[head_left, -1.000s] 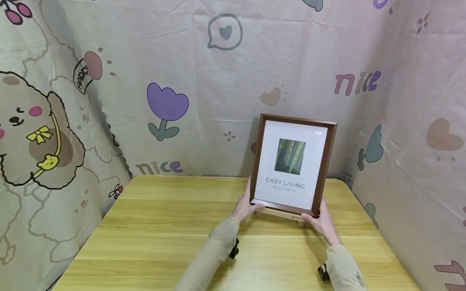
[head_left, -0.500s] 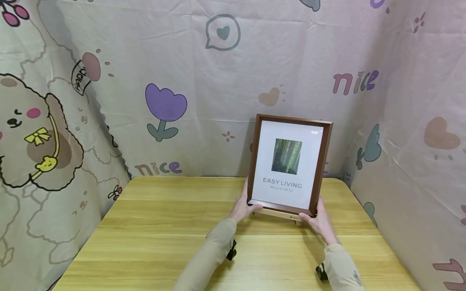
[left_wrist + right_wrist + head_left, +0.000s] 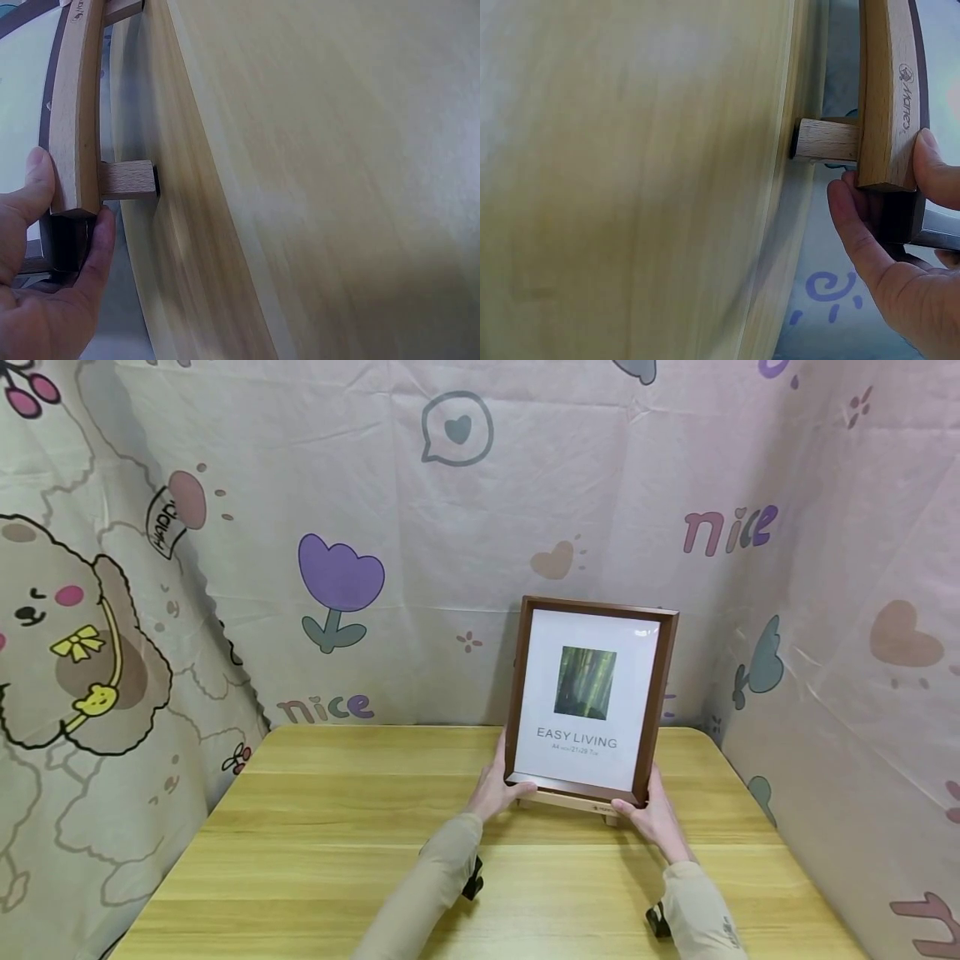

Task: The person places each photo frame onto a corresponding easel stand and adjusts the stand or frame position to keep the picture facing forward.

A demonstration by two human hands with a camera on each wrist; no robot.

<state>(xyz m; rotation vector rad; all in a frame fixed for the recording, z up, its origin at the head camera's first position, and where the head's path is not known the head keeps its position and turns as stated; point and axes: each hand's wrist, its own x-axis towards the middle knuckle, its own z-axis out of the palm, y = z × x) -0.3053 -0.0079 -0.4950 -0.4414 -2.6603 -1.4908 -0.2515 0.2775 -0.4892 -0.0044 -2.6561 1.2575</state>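
A brown picture frame [image 3: 522, 693] holds a white sheet with a small forest picture and the words "EASY LIVING". It leans back slightly on a light wooden easel [image 3: 566, 800], whose ledge and short feet show below it. My left hand [image 3: 492, 787] grips the frame's lower left corner, thumb in front. At the lower right corner my right hand [image 3: 658, 818] holds the frame the same way. In the left wrist view the thumb [image 3: 39, 176] lies beside the end of the easel's ledge [image 3: 75, 127]. Fingers [image 3: 855, 232] reach behind the corner in the right wrist view.
The easel stands on a wooden table [image 3: 337, 827] toward its back right. A patterned cloth [image 3: 450, 527] hangs behind the table and along both sides. Black wrist cameras [image 3: 472, 878] sit under both sleeves.
The frame and both hands have shifted a little to the left. The whole view has drifted slightly too. Both hands keep their hold on the frame.
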